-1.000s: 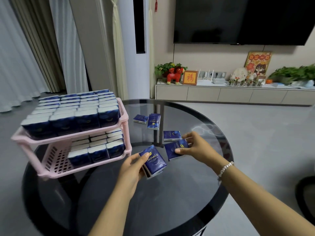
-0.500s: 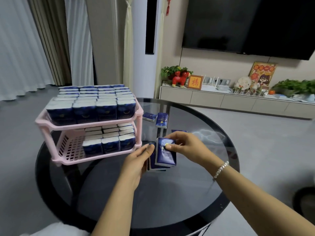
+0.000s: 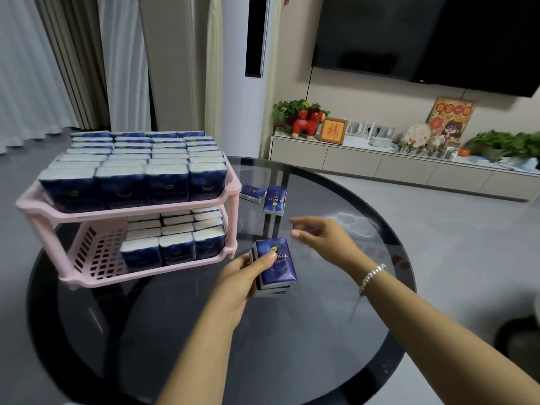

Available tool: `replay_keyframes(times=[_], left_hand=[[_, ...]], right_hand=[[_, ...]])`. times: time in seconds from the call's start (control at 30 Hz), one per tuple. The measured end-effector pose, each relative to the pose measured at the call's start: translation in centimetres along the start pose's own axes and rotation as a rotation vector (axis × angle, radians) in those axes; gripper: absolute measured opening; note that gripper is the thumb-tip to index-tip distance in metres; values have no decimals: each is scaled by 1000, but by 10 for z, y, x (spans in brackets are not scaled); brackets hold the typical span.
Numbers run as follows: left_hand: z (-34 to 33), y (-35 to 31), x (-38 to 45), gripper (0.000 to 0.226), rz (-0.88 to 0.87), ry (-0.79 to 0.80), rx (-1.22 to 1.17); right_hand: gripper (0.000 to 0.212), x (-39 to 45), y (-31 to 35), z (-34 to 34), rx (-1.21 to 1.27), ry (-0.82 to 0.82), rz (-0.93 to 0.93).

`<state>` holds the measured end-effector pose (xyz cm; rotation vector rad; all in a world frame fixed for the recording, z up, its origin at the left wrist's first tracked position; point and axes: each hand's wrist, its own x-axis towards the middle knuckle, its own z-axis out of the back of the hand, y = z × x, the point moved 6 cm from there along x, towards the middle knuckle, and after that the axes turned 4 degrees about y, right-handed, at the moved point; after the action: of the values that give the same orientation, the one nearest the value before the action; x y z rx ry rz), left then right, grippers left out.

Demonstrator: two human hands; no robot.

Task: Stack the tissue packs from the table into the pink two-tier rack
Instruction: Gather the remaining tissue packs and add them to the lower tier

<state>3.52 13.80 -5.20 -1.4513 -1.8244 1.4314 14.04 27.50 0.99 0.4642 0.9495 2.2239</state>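
While the left hand (image 3: 239, 273) curls its thumb and fingers round a small stack of tissue packs (image 3: 276, 266) just beside the pink rack (image 3: 122, 210) (both tiers hold packs), the right hand (image 3: 324, 238) hovers above the glass table (image 3: 292, 331), fingers loosely curled over another pack (image 3: 304, 229); whether it grips is unclear.

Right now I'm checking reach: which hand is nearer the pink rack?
Left. The left hand holds tissue packs just beside the pink rack's front corner; the right hand hovers farther right.

Soft, even indoor light is seen, glare on the glass surface (image 3: 353, 223), motion-blurred right-hand fingers (image 3: 298, 233), and bowed edges.
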Motion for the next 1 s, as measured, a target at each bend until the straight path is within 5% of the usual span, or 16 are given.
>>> replay_keyframes(times=[0.13,0.47,0.77,1.0], left_hand=[[7,4,9,16,-5,-59,-16],[14,5,18,28,-13,-104,-32],[20,4,6,38,-30,-116,-44],[20,4,-13,37,0,-81,24]], right_hand=[[42,37,-57,11,-241,-208,-203],[49,77,-105,2,-126,-119,-413],[44,37,-71,8,152,-184,-271],[35,-20,-10,23,385,-18,-121]])
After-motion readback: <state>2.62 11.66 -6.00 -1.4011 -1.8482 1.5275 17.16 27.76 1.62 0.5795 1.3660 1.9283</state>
